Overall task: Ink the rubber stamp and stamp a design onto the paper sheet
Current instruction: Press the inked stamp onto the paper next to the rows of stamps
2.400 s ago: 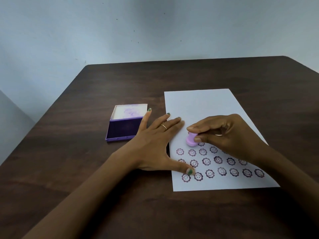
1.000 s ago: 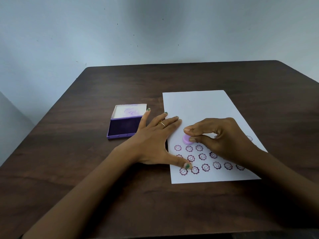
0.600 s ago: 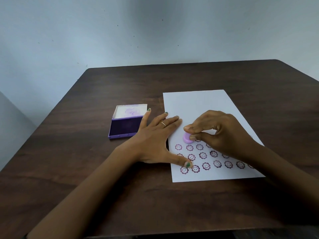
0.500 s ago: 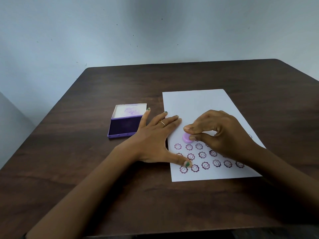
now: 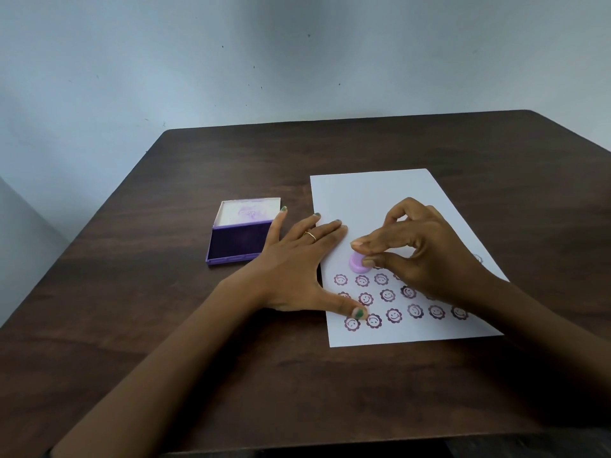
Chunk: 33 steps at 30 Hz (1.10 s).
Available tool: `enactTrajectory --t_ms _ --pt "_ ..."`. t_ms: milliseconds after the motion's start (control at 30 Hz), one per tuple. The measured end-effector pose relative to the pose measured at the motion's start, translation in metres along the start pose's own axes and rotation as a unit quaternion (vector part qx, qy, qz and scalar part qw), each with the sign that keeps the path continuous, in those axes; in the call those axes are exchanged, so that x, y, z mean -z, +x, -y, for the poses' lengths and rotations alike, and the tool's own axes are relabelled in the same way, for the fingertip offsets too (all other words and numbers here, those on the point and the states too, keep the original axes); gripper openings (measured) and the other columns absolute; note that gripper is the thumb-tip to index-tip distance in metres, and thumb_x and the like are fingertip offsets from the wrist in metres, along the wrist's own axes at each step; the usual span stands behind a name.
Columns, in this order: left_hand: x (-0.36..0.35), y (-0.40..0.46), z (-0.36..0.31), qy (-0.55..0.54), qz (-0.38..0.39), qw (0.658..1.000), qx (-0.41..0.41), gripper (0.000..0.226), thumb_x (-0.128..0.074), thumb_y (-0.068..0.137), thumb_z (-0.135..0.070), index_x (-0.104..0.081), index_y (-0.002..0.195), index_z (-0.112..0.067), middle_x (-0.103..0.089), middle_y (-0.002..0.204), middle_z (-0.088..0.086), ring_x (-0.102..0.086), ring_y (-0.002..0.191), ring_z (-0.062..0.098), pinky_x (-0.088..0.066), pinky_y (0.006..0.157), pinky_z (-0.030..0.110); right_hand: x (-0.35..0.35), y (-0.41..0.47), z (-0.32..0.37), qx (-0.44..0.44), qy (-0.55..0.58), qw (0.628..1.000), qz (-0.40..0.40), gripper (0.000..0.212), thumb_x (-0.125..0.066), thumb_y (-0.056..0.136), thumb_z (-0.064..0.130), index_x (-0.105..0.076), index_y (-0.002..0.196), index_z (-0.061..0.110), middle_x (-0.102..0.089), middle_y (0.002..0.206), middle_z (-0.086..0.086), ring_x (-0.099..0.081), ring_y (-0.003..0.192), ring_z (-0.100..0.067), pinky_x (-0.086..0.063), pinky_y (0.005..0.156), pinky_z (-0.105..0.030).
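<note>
A white paper sheet (image 5: 370,196) lies on the dark wooden table, right of centre, with several rows of purple smiling-flower prints across its near half. My right hand (image 5: 426,249) pinches a small lilac rubber stamp (image 5: 357,263) between thumb and forefinger, pressed on the paper just above the top row of prints; my other fingers are curled up. My left hand (image 5: 297,262) lies flat with fingers spread across the sheet's left edge, the thumb resting on the bottom-left prints. An open purple ink pad (image 5: 239,241) with its white lid raised sits left of that hand.
The table (image 5: 165,325) ends at a far edge against a pale blue wall (image 5: 264,61). Its near edge runs along the bottom of the view. The far half of the paper is unprinted.
The stamp has stayed at the same spot above the top row. My right hand's middle and ring fingers have lifted and curled higher. My left hand has not moved.
</note>
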State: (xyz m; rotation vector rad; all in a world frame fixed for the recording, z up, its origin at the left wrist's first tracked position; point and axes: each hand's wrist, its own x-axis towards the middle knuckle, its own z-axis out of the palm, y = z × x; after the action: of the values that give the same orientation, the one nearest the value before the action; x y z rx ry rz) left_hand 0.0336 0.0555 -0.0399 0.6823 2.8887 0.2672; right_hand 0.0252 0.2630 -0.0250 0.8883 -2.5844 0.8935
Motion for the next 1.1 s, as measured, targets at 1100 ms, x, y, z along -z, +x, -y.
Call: enactTrajectory --t_ms 1100 --pt "0.0002 -0.0007 -0.0004 -0.002 -0.002 1.0 -0.002 0.111 -0.039 0.059 -0.085 0.0 0.149 -0.033 0.002 0.16 -0.012 0.015 0.145 0.01 0.027 0.11 0.049 -0.0003 -0.0037 0.0029 0.02 0.04 0.999 0.002 0.022 -0.075 0.072 0.013 -0.073 0.094 0.011 -0.073 0.094 -0.011 -0.062 0.085 -0.023 -0.056 0.073 -0.04"
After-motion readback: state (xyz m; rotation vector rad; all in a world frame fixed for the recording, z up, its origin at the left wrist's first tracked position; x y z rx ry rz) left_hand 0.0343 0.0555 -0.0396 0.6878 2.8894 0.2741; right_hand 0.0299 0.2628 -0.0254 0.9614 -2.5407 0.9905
